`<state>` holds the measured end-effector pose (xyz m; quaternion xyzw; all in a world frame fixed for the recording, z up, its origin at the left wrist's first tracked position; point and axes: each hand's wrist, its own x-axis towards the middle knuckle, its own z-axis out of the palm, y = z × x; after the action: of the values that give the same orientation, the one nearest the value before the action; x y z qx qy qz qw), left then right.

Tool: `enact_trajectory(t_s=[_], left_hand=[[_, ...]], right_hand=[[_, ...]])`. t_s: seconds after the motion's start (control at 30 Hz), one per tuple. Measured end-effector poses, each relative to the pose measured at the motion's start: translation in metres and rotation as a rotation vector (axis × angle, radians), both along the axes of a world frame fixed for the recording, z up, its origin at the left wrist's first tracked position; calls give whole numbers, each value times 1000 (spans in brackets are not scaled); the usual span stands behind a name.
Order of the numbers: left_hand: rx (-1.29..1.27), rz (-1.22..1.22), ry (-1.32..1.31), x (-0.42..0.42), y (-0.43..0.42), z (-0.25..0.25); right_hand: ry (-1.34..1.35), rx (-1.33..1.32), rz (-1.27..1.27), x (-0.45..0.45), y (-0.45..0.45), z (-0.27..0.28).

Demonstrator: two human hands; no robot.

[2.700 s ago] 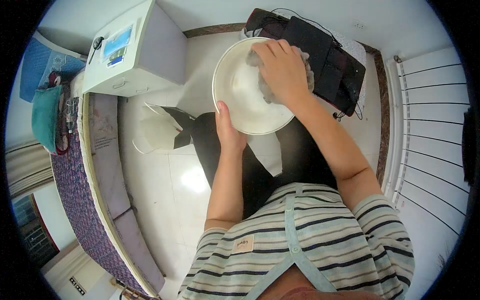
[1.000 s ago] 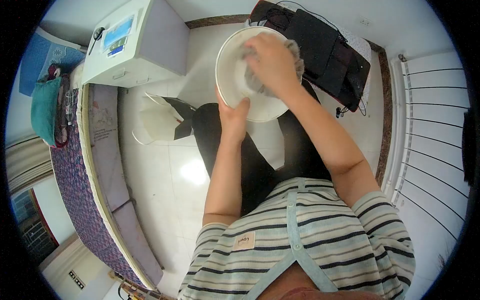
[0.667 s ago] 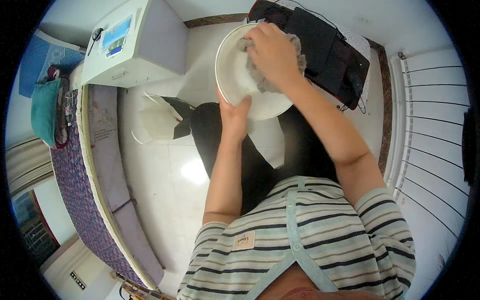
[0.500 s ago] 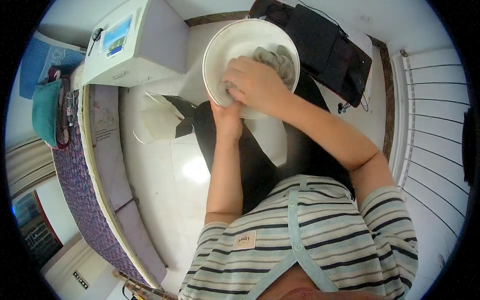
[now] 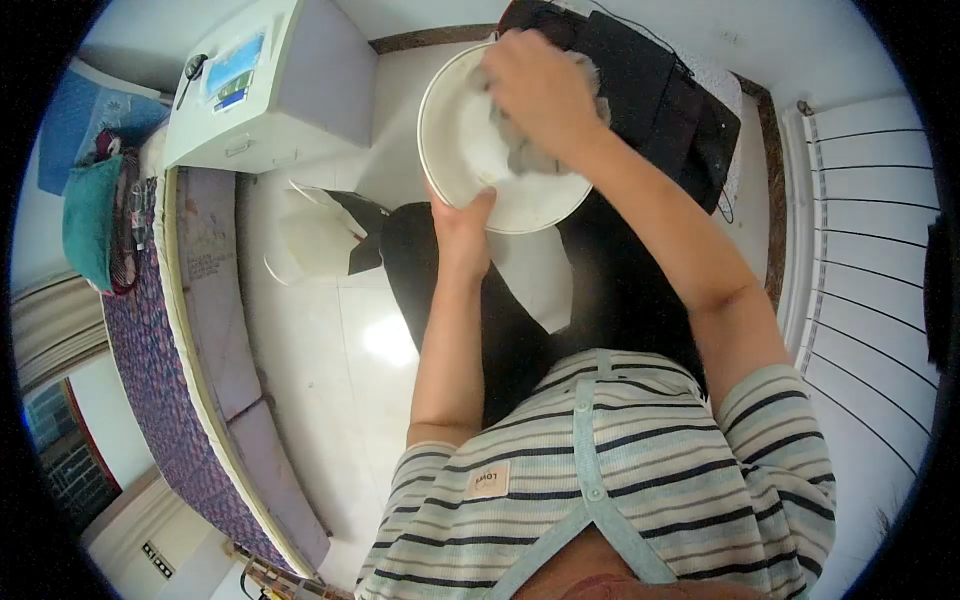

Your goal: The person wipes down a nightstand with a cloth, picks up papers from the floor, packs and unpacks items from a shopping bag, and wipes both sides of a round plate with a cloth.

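A white basin (image 5: 450,145) is tilted above my knees. My left hand (image 5: 462,222) grips its near-left rim, thumb over the edge and fingers underneath out of sight. Over the far right side of the basin is my right hand (image 5: 545,95), smeared by motion, with a wet-looking grey cloth (image 5: 532,157) bunched under its fingers. Folds of the cloth show on both sides of the hand. A little liquid seems to lie in the bottom of the basin.
Beyond the basin, black flat equipment (image 5: 650,95) with cables rests on a surface. A white cabinet (image 5: 300,90) stands at upper left, beside a bed (image 5: 170,370). On the floor by my left leg is a paper bag (image 5: 315,235). White railings (image 5: 865,260) line the right.
My right hand has moved up and to the right, taking the cloth off the left part of the basin. The basin has shifted slightly right, and my left thumb now shows on its rim.
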<state>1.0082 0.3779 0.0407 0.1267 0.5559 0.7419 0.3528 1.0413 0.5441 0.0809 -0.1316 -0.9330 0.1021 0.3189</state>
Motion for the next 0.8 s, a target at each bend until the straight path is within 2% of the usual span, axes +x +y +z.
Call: enact_trajectory(t_s=[0.03,0.07,0.13,0.23,0.33,0.43,0.47,0.5,0.53,0.57,0.63,0.7,0.73,0.8], left_hand=[[9,1,6,1,1,1],[-2,20,4,3,2,1],[-16,36,6,3,1,-2],[36,-20,4,5,0,-7],[-9,-61,130,6,3,-6],[62,-23,117,6,-3,-5],[-5,-32,136,7,-3,-5],[-67,-37,155,6,-2,-4],[-134,-83,176,6,-1,3],[-127,-73,174,7,0,3],[-90,-81,207,8,0,2],[-28,-40,196,7,5,0],[37,1,180,8,5,-2],[42,-43,154,6,1,-6]], right_hand=[[42,-76,-163,0,9,5],[47,-68,-158,1,11,6],[311,-404,-206,2,8,4],[336,-345,-92,0,-3,4],[247,-342,25,-1,-36,12],[250,-252,25,-1,-22,7],[197,-273,-116,0,-13,7],[196,-270,-109,1,-2,2],[214,-326,-223,1,9,-2],[230,-379,-335,0,16,-8],[313,-343,-341,-5,-5,-4],[232,-430,-73,-6,-36,2],[235,-439,-84,-2,-40,6],[223,-385,52,3,-42,14]])
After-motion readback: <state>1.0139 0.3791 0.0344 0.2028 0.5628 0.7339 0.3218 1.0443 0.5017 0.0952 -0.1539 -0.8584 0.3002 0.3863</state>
